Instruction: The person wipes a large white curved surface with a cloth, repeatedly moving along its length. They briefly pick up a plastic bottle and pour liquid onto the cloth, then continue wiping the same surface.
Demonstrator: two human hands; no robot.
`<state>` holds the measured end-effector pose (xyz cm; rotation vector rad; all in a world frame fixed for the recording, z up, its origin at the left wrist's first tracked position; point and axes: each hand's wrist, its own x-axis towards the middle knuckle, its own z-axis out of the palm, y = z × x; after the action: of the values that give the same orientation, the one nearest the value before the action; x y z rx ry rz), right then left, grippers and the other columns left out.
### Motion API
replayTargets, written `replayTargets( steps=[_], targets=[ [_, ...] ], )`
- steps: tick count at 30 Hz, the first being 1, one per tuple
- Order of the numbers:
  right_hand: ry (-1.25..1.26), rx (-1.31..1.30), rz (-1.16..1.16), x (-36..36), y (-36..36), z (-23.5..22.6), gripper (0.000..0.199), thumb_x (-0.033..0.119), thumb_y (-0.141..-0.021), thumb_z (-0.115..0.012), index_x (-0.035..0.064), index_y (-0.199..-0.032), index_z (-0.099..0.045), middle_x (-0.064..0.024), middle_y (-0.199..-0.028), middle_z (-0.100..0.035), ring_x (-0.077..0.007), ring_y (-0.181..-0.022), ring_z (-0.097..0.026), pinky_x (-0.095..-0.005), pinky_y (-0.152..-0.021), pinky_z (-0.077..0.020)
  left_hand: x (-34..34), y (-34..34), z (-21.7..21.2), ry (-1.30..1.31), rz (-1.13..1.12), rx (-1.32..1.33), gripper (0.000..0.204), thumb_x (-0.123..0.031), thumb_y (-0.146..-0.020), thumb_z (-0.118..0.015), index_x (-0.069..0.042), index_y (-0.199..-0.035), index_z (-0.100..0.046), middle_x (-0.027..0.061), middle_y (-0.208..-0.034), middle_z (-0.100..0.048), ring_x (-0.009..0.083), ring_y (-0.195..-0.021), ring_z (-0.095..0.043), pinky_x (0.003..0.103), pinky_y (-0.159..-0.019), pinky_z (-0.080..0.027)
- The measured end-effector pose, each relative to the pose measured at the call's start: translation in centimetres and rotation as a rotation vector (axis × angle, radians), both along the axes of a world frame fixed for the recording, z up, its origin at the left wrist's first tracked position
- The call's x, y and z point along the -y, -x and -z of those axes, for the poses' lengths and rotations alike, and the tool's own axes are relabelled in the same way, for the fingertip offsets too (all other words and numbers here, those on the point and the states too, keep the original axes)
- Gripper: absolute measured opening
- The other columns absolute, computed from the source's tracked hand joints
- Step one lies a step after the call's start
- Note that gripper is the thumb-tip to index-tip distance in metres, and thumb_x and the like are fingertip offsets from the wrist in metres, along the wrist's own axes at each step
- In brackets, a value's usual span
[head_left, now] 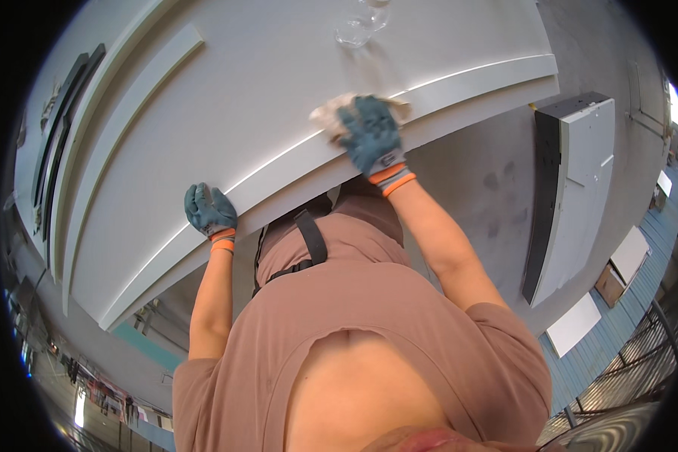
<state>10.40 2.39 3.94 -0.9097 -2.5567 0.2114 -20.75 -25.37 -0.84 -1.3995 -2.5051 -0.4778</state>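
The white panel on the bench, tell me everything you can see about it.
The white panel is a large flat board with a matte, painted-looking surface. A raised strip runs along its near edge, with a thin groove line beside it. It lies flat and fills most of the view. The left hand, in a blue-grey glove, rests on the near edge. The right hand, gloved the same, presses a pale cloth onto the edge strip. A clear glass-like object stands on the far part.
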Motion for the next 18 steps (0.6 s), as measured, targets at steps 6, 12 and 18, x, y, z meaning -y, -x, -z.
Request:
replayTargets(
  steps=[6,12,18],
  targets=[
    [-0.202,-0.049,0.424,-14.2,-14.5,2.7,0.043,0.026,-0.098,-0.07,0.0072,-0.137,-0.066,-0.0215,-0.135,-0.063,-0.0447,-0.121,-0.059,-0.0523,-0.106,-0.0501,-1.3,-0.3,-0.4,-0.011,0.03,0.028,0.032,-0.023,-0.095,-0.07,-0.001,-0.119,-0.068,0.0204,-0.127,-0.064,0.0413,-0.117,-0.064,0.052,-0.099,-0.054],
    [-0.122,-0.013,0.282,-1.2,-1.9,1.9,0.044,0.038,-0.096,-0.071,0.015,-0.133,-0.068,-0.0158,-0.138,-0.062,-0.0405,-0.128,-0.057,-0.0533,-0.111,-0.0459,-0.8,-0.3,-0.6,0.021,0.019,0.004,0.033,-0.023,-0.095,-0.071,0.0,-0.119,-0.069,0.0205,-0.127,-0.064,0.0414,-0.117,-0.064,0.052,-0.101,-0.053],
    [0.053,-0.003,0.101,-1.7,-1.9,1.7,0.04,0.03,-0.087,-0.072,0.0146,-0.124,-0.07,-0.0122,-0.128,-0.064,-0.0357,-0.12,-0.06,-0.0503,-0.105,-0.0504,-0.3,-0.2,-0.8,0.029,0.009,0.023,0.032,-0.023,-0.095,-0.071,0.0,-0.117,-0.07,0.0203,-0.126,-0.065,0.0411,-0.119,-0.064,0.052,-0.102,-0.053]
  ],
)
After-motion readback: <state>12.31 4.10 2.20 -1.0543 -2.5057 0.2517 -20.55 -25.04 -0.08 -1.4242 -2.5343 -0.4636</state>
